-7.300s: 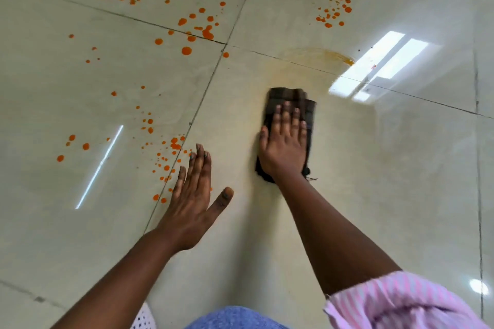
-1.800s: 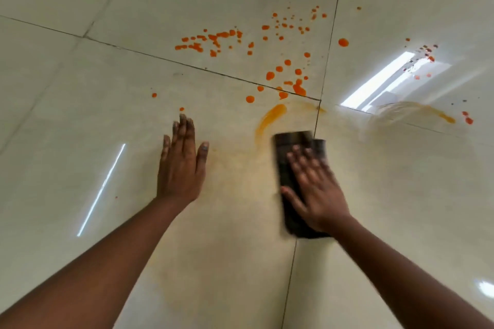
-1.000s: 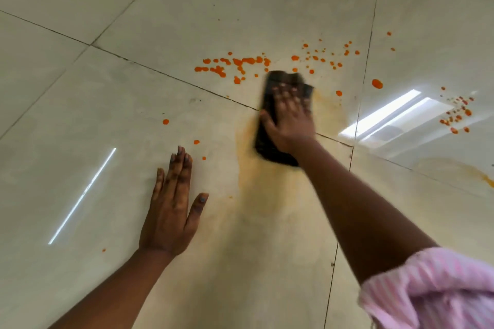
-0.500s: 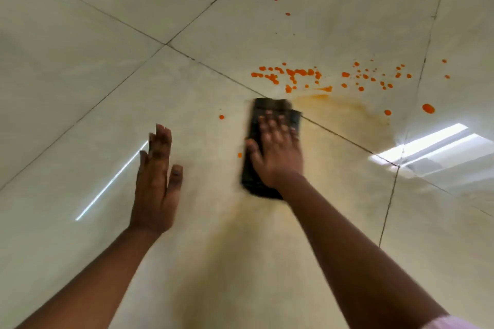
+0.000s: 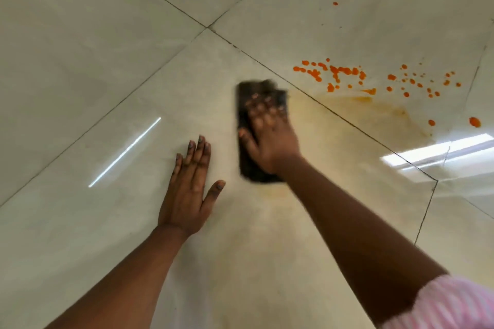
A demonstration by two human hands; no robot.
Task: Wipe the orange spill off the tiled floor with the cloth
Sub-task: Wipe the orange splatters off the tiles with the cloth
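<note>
1. Several large glossy tiles make up the tiled floor (image 5: 80, 35), pale cream with faint marbling, split by thin dark grout lines; four tiles meet at a corner toward the far middle. Bright streaks of reflected light lie on the glaze at the left and at the right edge.
2. Two bare forearms reach in from the near edge; the right one ends in a pink-and-white striped sleeve (image 5: 454, 304), cut off at the near right corner.
3. The smeared part of the orange spill (image 5: 374, 112) is a thin yellowish film spreading from the cloth toward the right edge, fading to a faint stain near the arms.
4. The cloth (image 5: 247, 163) is a dark, folded, roughly rectangular pad lying flat on the tile just this side of a grout line (its weave is blurred, and no label or writing can be read).
5. The right hand (image 5: 270, 136) presses flat on the cloth, fingers spread and extended rather than curled round it; it is motion-blurred, and it hides most of the cloth's middle.
6. The left hand (image 5: 187, 192) lies palm-down on bare tile just beside the cloth, not touching it, fingers together, thumb splayed out, empty.
7. The unwiped droplets (image 5: 334, 72) are small round beads, thick and bright, scattered beyond the grout line toward the far right corner, apart from the cloth.
</note>
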